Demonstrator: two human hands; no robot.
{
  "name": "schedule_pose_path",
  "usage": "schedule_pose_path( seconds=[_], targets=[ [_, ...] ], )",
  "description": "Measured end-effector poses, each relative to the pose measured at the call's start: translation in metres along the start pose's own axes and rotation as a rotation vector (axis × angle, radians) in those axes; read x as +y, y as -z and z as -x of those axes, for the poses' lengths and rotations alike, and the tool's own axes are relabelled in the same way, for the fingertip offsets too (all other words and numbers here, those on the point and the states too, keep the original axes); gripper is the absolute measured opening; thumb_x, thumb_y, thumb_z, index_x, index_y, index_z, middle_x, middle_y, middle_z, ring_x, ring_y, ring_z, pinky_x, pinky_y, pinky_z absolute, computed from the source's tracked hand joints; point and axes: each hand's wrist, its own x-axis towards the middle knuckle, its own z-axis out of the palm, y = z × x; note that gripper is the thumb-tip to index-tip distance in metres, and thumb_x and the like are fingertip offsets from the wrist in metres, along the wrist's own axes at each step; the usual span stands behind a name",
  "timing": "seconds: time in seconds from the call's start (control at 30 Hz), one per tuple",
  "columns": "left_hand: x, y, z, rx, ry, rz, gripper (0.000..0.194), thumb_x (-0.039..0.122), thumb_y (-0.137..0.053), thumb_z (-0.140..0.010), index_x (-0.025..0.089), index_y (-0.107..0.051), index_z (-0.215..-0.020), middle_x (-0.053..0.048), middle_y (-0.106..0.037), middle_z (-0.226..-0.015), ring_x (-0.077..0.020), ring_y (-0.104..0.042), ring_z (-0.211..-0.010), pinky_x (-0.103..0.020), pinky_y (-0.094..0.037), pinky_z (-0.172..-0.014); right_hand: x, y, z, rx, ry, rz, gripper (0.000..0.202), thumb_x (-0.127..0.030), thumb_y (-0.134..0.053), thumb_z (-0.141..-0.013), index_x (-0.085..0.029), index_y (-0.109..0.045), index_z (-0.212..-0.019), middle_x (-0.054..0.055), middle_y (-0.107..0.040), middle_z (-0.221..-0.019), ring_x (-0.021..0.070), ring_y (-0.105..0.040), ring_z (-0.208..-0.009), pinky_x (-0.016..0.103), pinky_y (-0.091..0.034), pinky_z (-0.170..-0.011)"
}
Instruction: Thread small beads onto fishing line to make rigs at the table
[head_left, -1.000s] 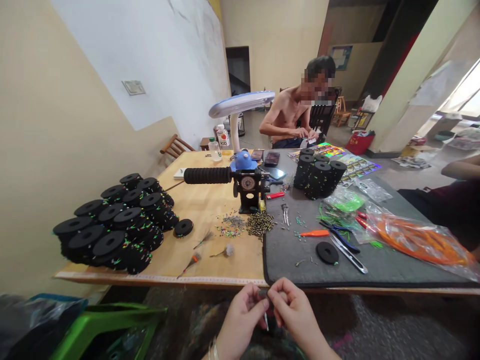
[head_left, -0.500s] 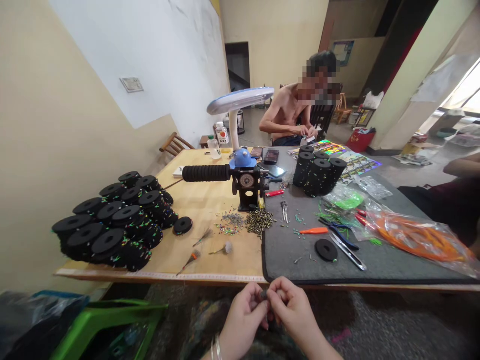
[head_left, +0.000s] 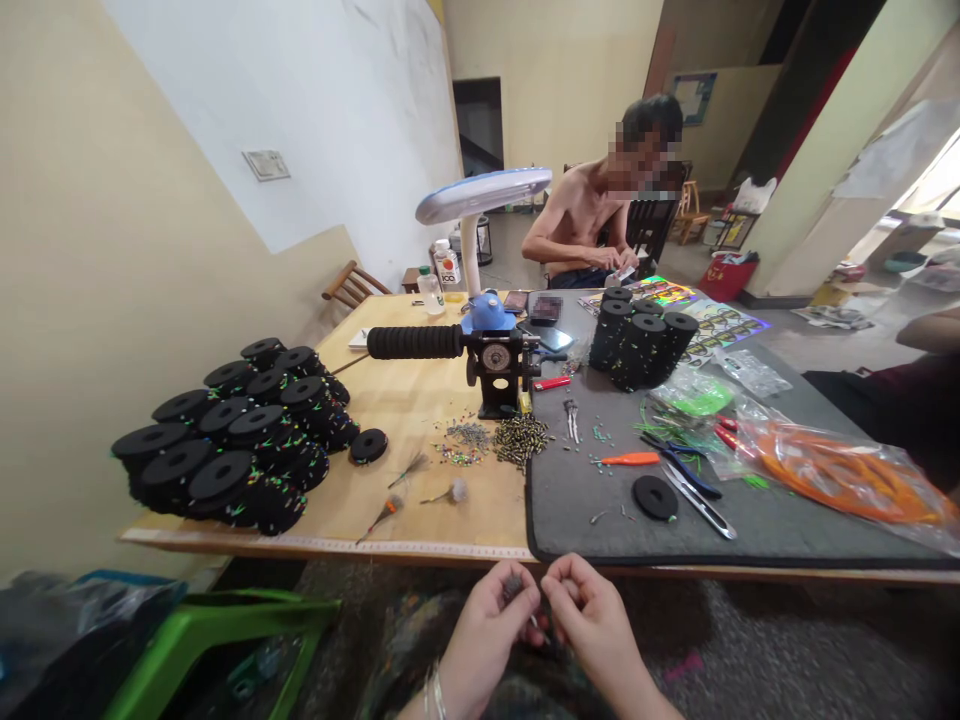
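Note:
Just off the near edge of the table, my left hand pinches a small greyish thing that its fingers mostly cover. Close beside it, my right hand is closed, thumb against curled fingers; whatever is between them is too small to make out. A narrow gap separates the two hands. Beyond them on the grey mat lie a black foam ring, silver tweezers and an orange-handled tool. Feathery tufts on thin stems lie on the wood to the left.
Stacked black foam spools fill the table's left side, with more spools at the back right. A winding device and lamp stand mid-table behind small beads. Another person sits opposite. A green stool is lower left.
My hands have drawn slightly apart, opening a gap between the fingertips that were together. The small greyish thing stays with my left hand. The view has shifted a little.

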Motion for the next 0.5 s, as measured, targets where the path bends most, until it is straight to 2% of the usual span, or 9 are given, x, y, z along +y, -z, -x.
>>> schedule_pose_path(
  seconds=[0.13,0.3,0.5],
  targets=[
    [-0.0037,0.0033,0.0005,0.049,0.006,-0.019,0.028,0.039,-0.070,-0.074,0.016,-0.054,-0.075,0.002,-0.059,-0.061,-0.0116,-0.054,-0.056,-0.024,-0.046,-0.055,0.0009,0.0058,0.0043,0.018,0.081,0.152,0.029,-0.043,-0.050,-0.085,-0.020,-0.048,-0.069,-0.006,-0.047,-0.049,0.0093,-0.041,-0.042,0.020,-0.030,-0.043],
    [-0.0073,0.0066,0.0008,0.087,0.003,-0.021,0.025,0.037,-0.069,-0.075,0.016,-0.055,-0.076,0.003,-0.058,-0.063,-0.0121,-0.055,-0.059,-0.023,-0.047,-0.055,-0.0020,0.0068,0.0089,-0.035,0.152,0.269,0.024,-0.035,-0.049,-0.087,-0.020,-0.048,-0.068,-0.005,-0.050,-0.051,0.0106,-0.045,-0.045,0.020,-0.031,-0.045],
    [-0.0065,0.0068,-0.0006,0.134,-0.099,-0.160,0.020,0.032,-0.066,-0.076,0.017,-0.054,-0.072,0.003,-0.057,-0.062,-0.0112,-0.054,-0.054,-0.022,-0.046,-0.052,-0.0048,0.0059,0.0083,-0.059,0.173,0.330,0.021,-0.029,-0.048,-0.085,-0.020,-0.046,-0.066,-0.006,-0.047,-0.052,0.0104,-0.043,-0.047,0.020,-0.030,-0.046]
  ],
)
